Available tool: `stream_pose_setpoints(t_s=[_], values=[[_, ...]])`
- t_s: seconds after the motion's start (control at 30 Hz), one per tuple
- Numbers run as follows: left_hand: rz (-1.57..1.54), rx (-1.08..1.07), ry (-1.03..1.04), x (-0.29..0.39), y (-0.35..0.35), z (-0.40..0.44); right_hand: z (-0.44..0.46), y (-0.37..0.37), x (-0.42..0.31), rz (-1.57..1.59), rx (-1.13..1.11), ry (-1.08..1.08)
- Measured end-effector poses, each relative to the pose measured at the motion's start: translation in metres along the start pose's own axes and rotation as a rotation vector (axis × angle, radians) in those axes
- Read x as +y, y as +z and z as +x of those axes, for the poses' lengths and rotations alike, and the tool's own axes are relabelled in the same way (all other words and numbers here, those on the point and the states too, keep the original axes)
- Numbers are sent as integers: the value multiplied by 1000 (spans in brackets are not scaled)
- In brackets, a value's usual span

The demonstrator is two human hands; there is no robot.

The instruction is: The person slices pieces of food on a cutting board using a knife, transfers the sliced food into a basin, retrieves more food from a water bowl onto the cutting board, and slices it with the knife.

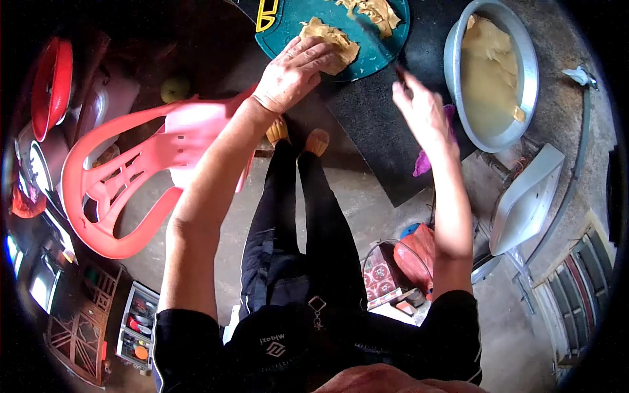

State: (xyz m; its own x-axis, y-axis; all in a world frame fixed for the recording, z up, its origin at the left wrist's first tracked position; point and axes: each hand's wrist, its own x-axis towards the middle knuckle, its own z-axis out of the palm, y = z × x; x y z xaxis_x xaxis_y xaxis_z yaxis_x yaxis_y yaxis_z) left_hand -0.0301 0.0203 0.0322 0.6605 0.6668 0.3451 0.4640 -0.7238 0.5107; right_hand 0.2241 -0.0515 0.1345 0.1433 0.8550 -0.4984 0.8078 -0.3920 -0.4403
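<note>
My left hand (295, 75) presses its fingers together on a folded stack of tan tofu-skin-like sheets (339, 47), holding it down on a round green cutting board (375, 60). In my right hand (422, 111) is a knife (377, 34), gripped by its dark handle; its blurred blade points up and left over the board. Cut tan pieces (380, 14) lie beyond the blade, partly outside the picture. To the right of my right hand, a metal basin (452, 75) holds more tan sheets (485, 49) in cloudy liquid.
The board rests on a black counter (373, 144), where a purple cloth (422, 162) hangs near my right wrist. A pink plastic chair (124, 223) stands at left. At right are a hose (580, 137), a white sink (527, 200) and a red bag (414, 255).
</note>
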Motion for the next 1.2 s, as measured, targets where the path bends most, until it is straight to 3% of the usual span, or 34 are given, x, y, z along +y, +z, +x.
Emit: stream_pose_setpoints(t_s=[0.13,0.23,0.3,0.4,0.53,0.87,1.1,1.2], values=[[-18,-98,112,-11,-8,3,14,10,5,56,207,-318],[-132,-57,90,-14,6,5,0,21,-2,-8,125,-283],[85,80,-9,3,12,5,-3,36,6,-19,183,-354],[-116,265,-183,31,25,0,-11,44,3,-101,238,-441],[62,293,-147,23,39,-15,-11,62,15,-319,232,-603],[25,319,-132,15,41,-13,39,83,-13,-234,256,-655],[73,307,-185,16,44,-14,35,67,-42,-334,69,-415],[91,317,-155,13,43,-13,25,74,-2,-349,212,-544]])
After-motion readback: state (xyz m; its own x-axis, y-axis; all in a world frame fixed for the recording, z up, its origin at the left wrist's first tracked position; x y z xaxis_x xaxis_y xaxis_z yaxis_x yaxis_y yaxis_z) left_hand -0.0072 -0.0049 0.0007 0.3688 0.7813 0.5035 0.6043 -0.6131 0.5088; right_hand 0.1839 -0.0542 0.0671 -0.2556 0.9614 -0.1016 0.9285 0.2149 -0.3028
